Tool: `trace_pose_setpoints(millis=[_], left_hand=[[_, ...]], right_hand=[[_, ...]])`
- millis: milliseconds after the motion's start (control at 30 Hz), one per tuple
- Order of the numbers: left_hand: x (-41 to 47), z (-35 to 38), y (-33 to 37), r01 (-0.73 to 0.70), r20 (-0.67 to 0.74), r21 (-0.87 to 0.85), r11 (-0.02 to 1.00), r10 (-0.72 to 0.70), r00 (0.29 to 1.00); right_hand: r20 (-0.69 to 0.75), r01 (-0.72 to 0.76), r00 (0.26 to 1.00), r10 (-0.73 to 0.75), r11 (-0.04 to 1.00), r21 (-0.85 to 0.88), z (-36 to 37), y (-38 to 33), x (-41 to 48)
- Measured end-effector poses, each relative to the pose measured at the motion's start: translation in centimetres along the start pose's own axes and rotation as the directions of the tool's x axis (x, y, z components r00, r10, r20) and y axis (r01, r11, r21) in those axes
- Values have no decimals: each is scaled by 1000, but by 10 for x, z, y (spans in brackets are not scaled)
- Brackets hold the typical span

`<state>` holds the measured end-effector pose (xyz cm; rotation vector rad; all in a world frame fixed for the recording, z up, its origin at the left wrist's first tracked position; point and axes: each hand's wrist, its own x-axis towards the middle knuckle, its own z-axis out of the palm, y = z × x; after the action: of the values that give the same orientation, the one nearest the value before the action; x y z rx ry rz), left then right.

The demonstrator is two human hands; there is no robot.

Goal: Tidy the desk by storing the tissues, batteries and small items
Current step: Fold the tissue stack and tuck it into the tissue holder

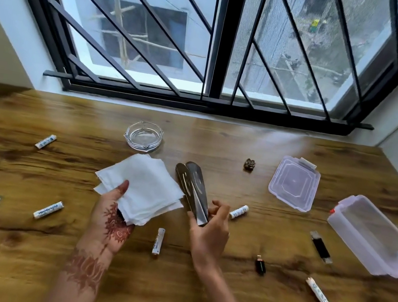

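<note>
Above the wooden desk (193,296), the left hand (111,218) pinched a limp, light tissue stack (140,191) at its corner, while the right hand (210,232) gripped a stiff, slippery-looking metal holder (192,189) by its base.

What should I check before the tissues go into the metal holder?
1. Left hand grips the tissues: ok, thumb on top of the stack.
2. Right hand holds the holder: ok, gripped at its near end.
3. Holder open enough to take the stack: cannot tell, its two leaves look close together.
4. Stack squared: not ok, the sheets are fanned at the corners.
5. Desk around the hands: not ok, batteries lie close, one by the right hand, one between the wrists.
6. Box open for the small items: ok, its lid lies beside it.
</note>
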<state>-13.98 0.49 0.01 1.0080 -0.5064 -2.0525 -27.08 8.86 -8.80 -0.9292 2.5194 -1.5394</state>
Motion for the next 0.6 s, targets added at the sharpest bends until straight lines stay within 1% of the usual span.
trace_pose_setpoints(millis=[233,333,467,500,533,600], left_hand=[[-17,0,0,-7,7,22,1000,7,1000],[-23,0,2,5,28,39,999,-6,1000],[-28,10,7,38,104,85,996,-47,993],[-28,13,8,46,127,100,994,-58,990],[-29,17,10,52,149,116,992,-69,986],[-30,24,13,61,188,149,987,-89,978]], right_hand=[[94,20,995,-19,1000,-11,-12,5,-7],[127,23,991,-30,998,58,-22,-3,2],[60,93,992,-108,974,204,-42,-34,21],[80,84,991,-109,961,265,-47,-43,26],[135,43,986,-93,942,332,-53,-51,31],[326,-131,945,-26,883,451,-63,-65,40]])
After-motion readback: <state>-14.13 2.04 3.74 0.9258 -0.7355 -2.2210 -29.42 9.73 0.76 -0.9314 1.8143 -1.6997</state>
